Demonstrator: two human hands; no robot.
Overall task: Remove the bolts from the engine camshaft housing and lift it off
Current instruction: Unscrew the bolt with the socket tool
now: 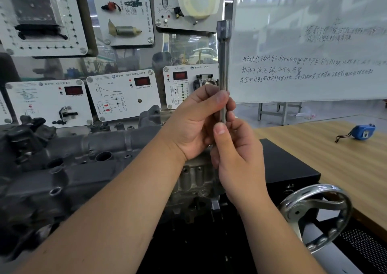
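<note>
Camshaft housing (69,169) sits low-left on the engine, below my forearms. It's cast metal, prob heavy, stiff and oily, so I'd lift w/ both hands at the ends. Socket extension bar (223,68) stands upright, smooth steel, slippery. My left hand (194,123) and right hand (236,154) both wrap its lower shaft.

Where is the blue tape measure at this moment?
In the head view the blue tape measure lies at far right on the wooden table, below the whiteboard, apart from both hands.
</note>
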